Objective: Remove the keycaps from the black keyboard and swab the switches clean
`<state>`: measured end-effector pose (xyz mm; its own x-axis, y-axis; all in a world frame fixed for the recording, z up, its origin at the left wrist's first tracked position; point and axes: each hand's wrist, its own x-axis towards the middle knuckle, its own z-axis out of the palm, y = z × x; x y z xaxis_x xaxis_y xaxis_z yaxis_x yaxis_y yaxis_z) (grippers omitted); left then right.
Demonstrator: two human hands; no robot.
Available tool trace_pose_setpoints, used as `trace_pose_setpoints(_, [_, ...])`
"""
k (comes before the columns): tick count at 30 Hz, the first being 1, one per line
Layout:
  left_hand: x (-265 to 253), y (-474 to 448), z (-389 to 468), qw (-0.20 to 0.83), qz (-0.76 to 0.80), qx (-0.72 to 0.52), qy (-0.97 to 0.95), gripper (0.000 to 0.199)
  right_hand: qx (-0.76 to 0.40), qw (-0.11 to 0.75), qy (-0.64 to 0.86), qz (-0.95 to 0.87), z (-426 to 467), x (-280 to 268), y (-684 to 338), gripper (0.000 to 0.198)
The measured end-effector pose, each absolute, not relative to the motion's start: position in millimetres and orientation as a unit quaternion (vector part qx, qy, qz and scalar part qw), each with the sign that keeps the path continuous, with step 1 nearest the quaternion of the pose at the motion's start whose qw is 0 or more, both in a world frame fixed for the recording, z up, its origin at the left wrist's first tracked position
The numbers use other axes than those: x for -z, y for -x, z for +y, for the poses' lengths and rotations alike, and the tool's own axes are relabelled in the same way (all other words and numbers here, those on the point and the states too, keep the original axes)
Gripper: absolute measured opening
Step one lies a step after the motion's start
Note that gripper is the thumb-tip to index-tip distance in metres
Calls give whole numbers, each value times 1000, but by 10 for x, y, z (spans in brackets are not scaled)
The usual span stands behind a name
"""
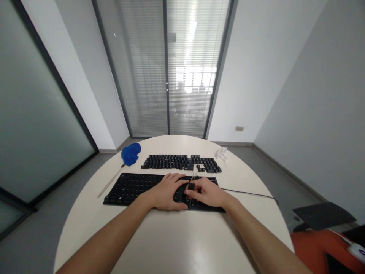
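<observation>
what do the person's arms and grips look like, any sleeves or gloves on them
The left forearm and right forearm are bare as far as they show: no sleeve, watch or bracelet. The left grip and right grip are ungloved hands, no ring visible. Finer markings are too small to tell.

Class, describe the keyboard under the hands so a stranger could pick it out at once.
On the pale, rounded table, find the left hand and the right hand. Beneath both lies the keyboard, a long black board with a thin cable trailing off at its right end. Unlike the separate black keys in rows just beyond, it is one continuous piece.
</observation>
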<state>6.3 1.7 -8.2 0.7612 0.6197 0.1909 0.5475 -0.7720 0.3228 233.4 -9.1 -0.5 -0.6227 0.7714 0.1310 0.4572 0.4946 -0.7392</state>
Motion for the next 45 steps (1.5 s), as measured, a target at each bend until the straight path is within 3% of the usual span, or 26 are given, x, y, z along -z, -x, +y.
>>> trace_pose_setpoints(11, [91,-57,11,126,323,-154,-925,73,-400,293,393,-774,-4,66,-2422,39])
trace_pose_setpoints(18, [109,-152,47,140,336,-251,-897,33,-336,341,421,-770,17,57,-2423,37])
trace_pose_setpoints(23, [117,-194,60,137,338,-270,-891,18,-324,330,429,-776,4,48,-2414,37])
trace_pose_setpoints(35, [125,-210,47,122,345,-264,-892,15,-332,308,421,-786,2,75,-2417,37])
trace_pose_setpoints(45, [57,-242,-13,54,348,-254,-901,10,-330,345,441,-760,40,128,-2377,37])
